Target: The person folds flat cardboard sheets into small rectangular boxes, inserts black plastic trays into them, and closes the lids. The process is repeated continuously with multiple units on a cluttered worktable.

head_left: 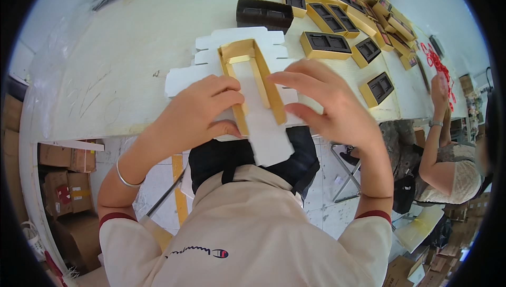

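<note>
A partly folded gold cardboard box (266,89) lies in front of me at the table's near edge. Its two long walls and far wall stand up, while the white near-end flap (269,147) sticks out past the edge over my lap. My left hand (203,105) grips the left wall, fingers curled over it and thumb low near the corner. Along the right wall, my right hand (329,97) has its fingers apart, the fingertips at or close to the wall. Beneath the box, flat white card blanks (211,41) with notched edges are stacked.
A black plastic insert tray (263,15) stands just beyond the blanks. Several gold boxes with black inserts (327,44) crowd the far right. Red ribbon (440,68) lies near a co-worker's hand (439,89) at the right. Cartons (66,192) fill a shelf under the table.
</note>
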A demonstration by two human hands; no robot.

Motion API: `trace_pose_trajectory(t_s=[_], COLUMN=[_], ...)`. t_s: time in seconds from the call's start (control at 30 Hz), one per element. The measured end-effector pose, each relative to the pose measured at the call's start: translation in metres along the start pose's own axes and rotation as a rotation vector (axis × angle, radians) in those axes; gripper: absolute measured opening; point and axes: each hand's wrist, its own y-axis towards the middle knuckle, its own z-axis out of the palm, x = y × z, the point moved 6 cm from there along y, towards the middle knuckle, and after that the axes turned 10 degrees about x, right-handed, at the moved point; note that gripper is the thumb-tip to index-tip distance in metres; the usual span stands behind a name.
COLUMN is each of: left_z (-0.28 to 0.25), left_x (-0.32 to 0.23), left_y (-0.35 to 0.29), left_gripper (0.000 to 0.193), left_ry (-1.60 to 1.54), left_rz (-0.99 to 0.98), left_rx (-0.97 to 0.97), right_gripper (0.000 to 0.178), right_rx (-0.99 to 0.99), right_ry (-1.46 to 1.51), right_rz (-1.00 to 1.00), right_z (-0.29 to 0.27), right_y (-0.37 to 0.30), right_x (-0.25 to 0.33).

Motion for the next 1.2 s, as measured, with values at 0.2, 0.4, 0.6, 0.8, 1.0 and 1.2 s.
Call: trace_pose_trajectory(t_s=[0.2, 0.4, 0.6, 0.8, 1.0, 1.2], left_z=[-0.002, 0.007, 0.014, 0.010, 0.009, 0.011], left_x=[0.007, -0.003, -0.015, 0.000, -0.002, 0.012], left_y=[0.006, 0.010, 0.014, -0.003, 0.001, -0.001], left_gripper=[0.034, 0.017, 0.012, 0.006, 0.008, 0.027], left_ry=[-0.049, -0.087, -0.024, -0.352, -0.387, -0.838], left_rz=[0.034, -0.063, -0.075, -0.228, -0.161, -0.202], left_rx=[0.047, -0.096, -0.173, -0.059, 0.015, -0.010], right_gripper=[0.032, 0.019, 0.022, 0.049, 0.045, 0.023], right_rx=[0.125, -0.018, -0.006, 0.078, -0.167, -0.493], right_ry=[0.118, 0.191, 0.329, 0.185, -0.182, 0.640], right_rz=[-0.039, 0.062, 0.318, 0.060, -0.144, 0.210], right_z=[0.031, 0.048, 0.054, 0.028, 0.059, 0.061], right_y=[-0.012, -0.001, -0.001, -0.017, -0.027, -0.013], right_x=[-0.021, -0.023, -0.021, 0.010, 0.026, -0.013])
